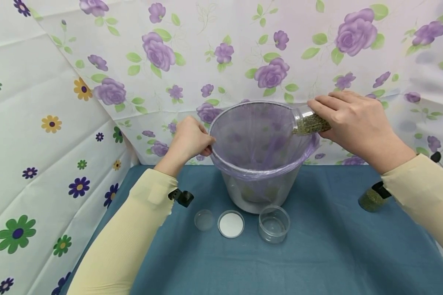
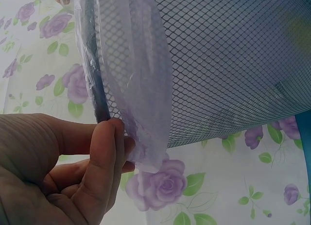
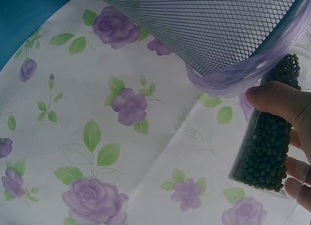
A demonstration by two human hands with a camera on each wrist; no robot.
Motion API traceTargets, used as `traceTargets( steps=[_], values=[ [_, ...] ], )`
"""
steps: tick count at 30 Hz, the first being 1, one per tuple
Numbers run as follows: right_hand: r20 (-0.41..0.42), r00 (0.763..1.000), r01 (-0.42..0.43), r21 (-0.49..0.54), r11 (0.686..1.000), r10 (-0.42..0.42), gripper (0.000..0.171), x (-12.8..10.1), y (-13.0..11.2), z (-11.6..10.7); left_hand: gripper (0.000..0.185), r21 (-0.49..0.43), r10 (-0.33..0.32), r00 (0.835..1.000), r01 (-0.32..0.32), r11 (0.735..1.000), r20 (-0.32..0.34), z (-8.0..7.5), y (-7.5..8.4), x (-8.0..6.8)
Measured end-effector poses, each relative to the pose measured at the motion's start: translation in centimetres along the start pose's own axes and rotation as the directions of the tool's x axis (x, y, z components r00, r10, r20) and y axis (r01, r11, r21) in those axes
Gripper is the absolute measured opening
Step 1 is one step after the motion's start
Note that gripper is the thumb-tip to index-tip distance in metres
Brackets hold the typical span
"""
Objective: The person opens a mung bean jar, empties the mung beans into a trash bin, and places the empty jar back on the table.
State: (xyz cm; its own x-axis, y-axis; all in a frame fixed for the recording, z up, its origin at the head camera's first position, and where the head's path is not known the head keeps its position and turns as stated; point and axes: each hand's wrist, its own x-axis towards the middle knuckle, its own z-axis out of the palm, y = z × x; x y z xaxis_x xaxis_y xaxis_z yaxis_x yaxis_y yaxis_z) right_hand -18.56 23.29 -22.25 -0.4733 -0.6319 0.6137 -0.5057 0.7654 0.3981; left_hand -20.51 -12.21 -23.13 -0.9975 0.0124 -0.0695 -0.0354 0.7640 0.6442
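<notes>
- The right hand [image 1: 358, 123] covered the bean jar [image 1: 311, 123] partly.
- A black strap [image 1: 381, 190] hid another jar [image 1: 370, 201] partly.
- The left wrist view cut off the mesh bin [image 2: 218, 60].

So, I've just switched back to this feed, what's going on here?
The person's right hand holds a clear jar of green beans, tipped with its mouth over the mesh wastebasket. Plenty of beans are in the jar. The left hand pinches the basket's rim and its purple bag liner. An open clear container and a white-faced round lid sit in front on the blue cloth.
</notes>
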Motion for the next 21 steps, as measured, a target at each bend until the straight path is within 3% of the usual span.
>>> traceTargets(
  steps=[21],
  values=[
    [-0.019, 1.000, 0.006, 0.007, 1.000, -0.006, 0.082, 0.29, 0.01, -0.06, 0.022, -0.005, 0.016, 1.000, -0.016, 1.000, -0.009, 0.05, -0.11, -0.02]
  ],
)
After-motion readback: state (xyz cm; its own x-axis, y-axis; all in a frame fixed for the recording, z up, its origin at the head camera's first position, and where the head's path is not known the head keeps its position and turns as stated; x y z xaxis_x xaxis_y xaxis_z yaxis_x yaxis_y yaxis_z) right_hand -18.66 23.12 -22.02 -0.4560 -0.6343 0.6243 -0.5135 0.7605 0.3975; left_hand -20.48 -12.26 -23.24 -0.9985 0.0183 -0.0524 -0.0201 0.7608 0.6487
